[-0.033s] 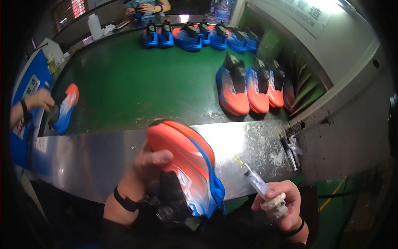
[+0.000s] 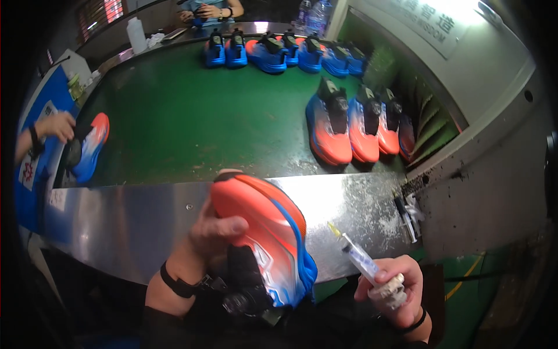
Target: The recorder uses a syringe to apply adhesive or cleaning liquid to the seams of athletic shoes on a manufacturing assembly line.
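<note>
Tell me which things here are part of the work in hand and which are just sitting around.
In hand:
- orange and blue shoe, gripped by the left hand
- syringe, held in the right hand

Lying about:
- row of orange shoes on the green belt
- blue shoes farther back
- white bottle
- another person's hand on a separate shoe

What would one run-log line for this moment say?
left hand: grips orange-blue shoe, sole up | right hand: holds syringe, tip toward shoe | behind: green belt with shoes
</note>
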Available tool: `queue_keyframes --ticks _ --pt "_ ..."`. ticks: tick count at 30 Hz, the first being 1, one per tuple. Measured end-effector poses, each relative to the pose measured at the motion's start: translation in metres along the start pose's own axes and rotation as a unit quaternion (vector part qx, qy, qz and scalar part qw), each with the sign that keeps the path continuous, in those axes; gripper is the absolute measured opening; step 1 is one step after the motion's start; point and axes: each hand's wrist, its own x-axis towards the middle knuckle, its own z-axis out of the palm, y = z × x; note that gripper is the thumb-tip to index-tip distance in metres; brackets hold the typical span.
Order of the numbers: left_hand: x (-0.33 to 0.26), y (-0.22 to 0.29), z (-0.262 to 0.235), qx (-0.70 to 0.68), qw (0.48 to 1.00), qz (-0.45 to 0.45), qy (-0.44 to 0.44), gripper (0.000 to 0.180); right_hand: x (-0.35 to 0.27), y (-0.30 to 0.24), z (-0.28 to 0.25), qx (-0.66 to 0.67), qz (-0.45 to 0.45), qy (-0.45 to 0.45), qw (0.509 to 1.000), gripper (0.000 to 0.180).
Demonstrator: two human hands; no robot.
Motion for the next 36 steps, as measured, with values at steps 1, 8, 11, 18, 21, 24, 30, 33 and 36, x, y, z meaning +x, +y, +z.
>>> queue_keyframes --ticks 1,8,11,18,21,24,30,33,36 --pt "0.001 0.000 0.000 -0.011 1.000 0.010 -0.018 0.070 0.005 -0.002 0.009 -0.031 -0.007 0.005 0.999 0.064" --pt "-0.004 0.001 -0.003 0.127 0.984 0.091 -0.086 0.074 0.044 -0.001 0.036 0.021 -0.075 -0.096 0.992 0.054" --pt "-0.005 0.003 -0.005 0.157 0.973 0.112 -0.124 0.074 0.054 -0.003 0.044 0.028 -0.075 -0.116 0.990 0.054" --pt "-0.008 0.004 -0.001 0.167 0.960 0.150 -0.166 0.073 0.057 -0.031 0.056 0.022 0.136 -0.046 0.989 0.011" --pt "-0.008 0.005 -0.001 0.168 0.959 0.154 -0.168 0.073 0.062 -0.011 0.052 -0.017 0.001 -0.128 0.992 0.052" --pt "-0.008 0.005 -0.001 0.159 0.960 0.156 -0.173 0.073 0.053 -0.010 0.056 -0.014 0.043 -0.054 0.997 0.052" --pt "-0.008 0.005 -0.001 0.156 0.962 0.148 -0.169 0.074 0.054 -0.011 0.054 -0.035 0.038 -0.071 0.996 0.052" --pt "-0.008 0.005 -0.002 0.162 0.961 0.147 -0.169 0.074 0.058 -0.012 0.052 -0.061 0.029 -0.091 0.994 0.052" --pt "-0.009 0.006 -0.002 0.161 0.962 0.144 -0.168 0.074 0.059 -0.016 0.055 -0.069 0.033 -0.078 0.994 0.051"
